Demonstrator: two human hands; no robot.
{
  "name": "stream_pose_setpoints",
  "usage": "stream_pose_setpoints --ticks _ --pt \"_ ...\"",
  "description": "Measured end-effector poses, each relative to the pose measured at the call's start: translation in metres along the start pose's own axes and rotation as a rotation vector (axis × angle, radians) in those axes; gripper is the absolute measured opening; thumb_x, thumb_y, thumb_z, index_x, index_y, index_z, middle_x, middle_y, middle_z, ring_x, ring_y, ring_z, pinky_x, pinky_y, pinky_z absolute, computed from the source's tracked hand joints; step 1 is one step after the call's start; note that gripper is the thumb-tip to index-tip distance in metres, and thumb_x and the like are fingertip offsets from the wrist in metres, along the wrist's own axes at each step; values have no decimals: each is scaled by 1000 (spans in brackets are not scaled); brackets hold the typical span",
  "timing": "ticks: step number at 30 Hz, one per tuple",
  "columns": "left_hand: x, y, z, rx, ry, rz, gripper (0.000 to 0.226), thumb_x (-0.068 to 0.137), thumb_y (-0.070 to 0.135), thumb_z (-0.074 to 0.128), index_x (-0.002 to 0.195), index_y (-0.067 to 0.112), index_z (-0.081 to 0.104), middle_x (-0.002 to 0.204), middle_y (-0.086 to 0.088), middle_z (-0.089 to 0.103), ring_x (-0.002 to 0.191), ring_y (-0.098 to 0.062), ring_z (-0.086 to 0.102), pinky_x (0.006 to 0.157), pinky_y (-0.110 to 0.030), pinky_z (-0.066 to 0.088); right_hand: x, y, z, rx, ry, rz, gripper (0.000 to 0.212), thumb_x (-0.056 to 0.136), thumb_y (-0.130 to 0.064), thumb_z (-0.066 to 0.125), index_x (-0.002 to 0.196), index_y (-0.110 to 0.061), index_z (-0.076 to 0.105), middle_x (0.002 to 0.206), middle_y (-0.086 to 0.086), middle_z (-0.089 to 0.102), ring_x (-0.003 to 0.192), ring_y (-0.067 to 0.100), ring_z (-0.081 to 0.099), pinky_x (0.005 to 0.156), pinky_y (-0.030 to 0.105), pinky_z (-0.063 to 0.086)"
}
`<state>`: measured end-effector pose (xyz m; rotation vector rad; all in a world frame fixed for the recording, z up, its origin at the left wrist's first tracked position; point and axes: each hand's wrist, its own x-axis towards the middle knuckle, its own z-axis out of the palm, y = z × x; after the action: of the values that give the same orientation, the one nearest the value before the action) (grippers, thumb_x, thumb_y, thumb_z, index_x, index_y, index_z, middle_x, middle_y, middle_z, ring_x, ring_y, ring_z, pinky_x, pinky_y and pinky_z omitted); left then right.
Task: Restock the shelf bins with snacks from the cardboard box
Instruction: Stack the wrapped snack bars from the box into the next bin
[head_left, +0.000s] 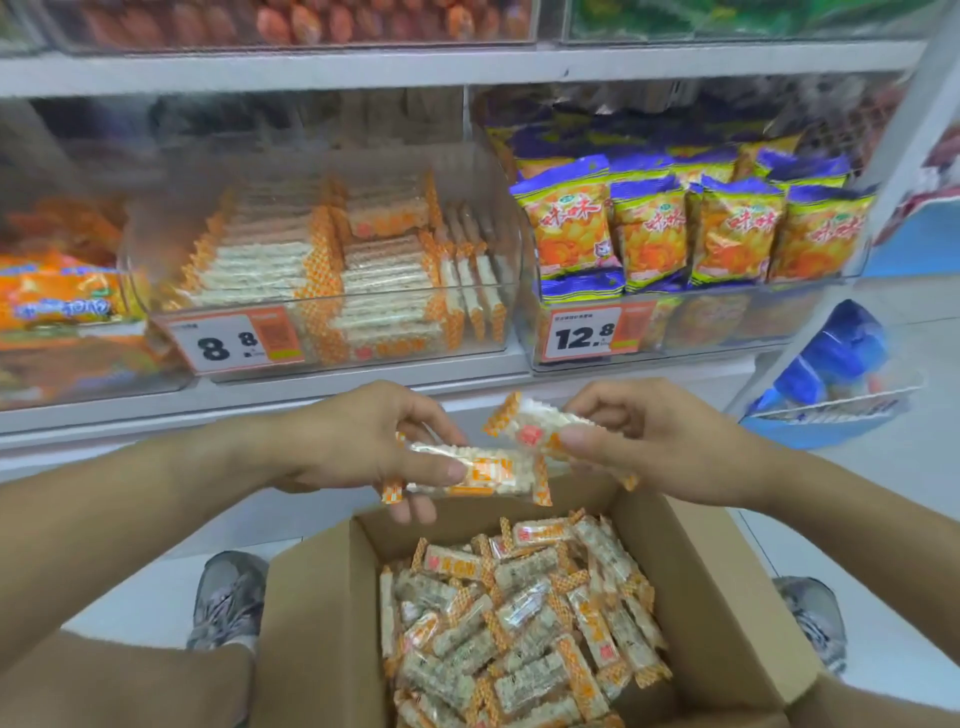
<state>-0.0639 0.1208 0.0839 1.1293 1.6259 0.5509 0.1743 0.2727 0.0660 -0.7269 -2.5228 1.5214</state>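
Mid-task: above the still-full cardboard box (311, 623), left hand (358, 441) and right hand (649, 441) each pinch one snack bar (467, 470); clear bin (332, 270) beyond partly stocked.

Box (322, 613) below bins (332, 249) (snacks (519, 623) inside).

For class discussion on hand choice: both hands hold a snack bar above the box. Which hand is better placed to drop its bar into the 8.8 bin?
Probably the left hand: its bar sits directly below the 8.8 bin, while the right hand is nearer the 12.8 bin.
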Motion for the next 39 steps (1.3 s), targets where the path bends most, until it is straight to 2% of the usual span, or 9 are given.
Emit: stream_pose_setpoints --ticks 3,6,10,12,15,21,28,33,39 --pt "1 2 3 -69 68 35 32 85 16 74 115 12 63 77 -16 74 50 -18 64 68 -38 52 3 -5 3 195 -46 59 39 96 -30 56 98 9 61 69 7 67 55 17 68 52 32 55" --pt "4 3 3 -72 37 44 38 87 21 73 123 22 60 84 -22 73 52 -14 58 65 -30 50 4 -5 3 217 -90 106 48 101 -31 50 100 16 55 70 14 61 53 15 66 52 27 54" --pt "11 3 1 -123 8 18 43 89 15 72 127 23 53 88 -21 72 56 -13 54 64 -25 46 11 -6 0 465 -106 212 22 100 -10 57 117 2 61 87 22 69 68 29 67 60 37 57" --pt "10 4 -3 -151 -11 -5 44 89 4 70 124 23 52 93 -25 72 57 -13 56 63 -23 46 14 -3 -4 527 -66 231 40 85 1 66 124 -4 57 101 31 68 76 34 69 62 37 58" --pt "10 4 -11 -287 -37 -26 45 87 1 71 127 14 54 88 -26 69 62 -18 58 63 -26 45 15 3 -10 430 -35 185 38 84 6 71 119 -3 59 105 28 71 86 31 70 70 32 56" --pt "15 7 -8 -471 -58 6 57 84 39 62 126 1 60 91 -11 71 76 -27 63 60 -30 43 13 3 -13 289 -31 104 29 88 -12 72 116 -16 74 105 10 75 100 31 69 83 29 55" --pt "11 17 1 -232 -1 81 37 88 14 72 124 16 64 76 -6 72 60 -13 63 62 -29 45 17 -6 5 -242 129 -232 33 86 -43 74 118 -44 66 109 -15 61 108 12 57 80 32 49" --pt "3 17 -9 -109 96 119 45 81 14 82 119 31 67 117 -5 70 89 -30 71 77 -41 52 18 -16 11 -212 7 -204 41 87 -49 73 125 -43 59 129 -22 58 125 6 53 100 34 46" --pt "-12 16 -28 131 404 343 43 80 31 82 118 37 63 118 18 64 103 2 60 80 -9 44 38 -47 20 -205 153 -308 43 85 -34 78 124 -34 59 121 -26 63 121 0 57 99 25 45"
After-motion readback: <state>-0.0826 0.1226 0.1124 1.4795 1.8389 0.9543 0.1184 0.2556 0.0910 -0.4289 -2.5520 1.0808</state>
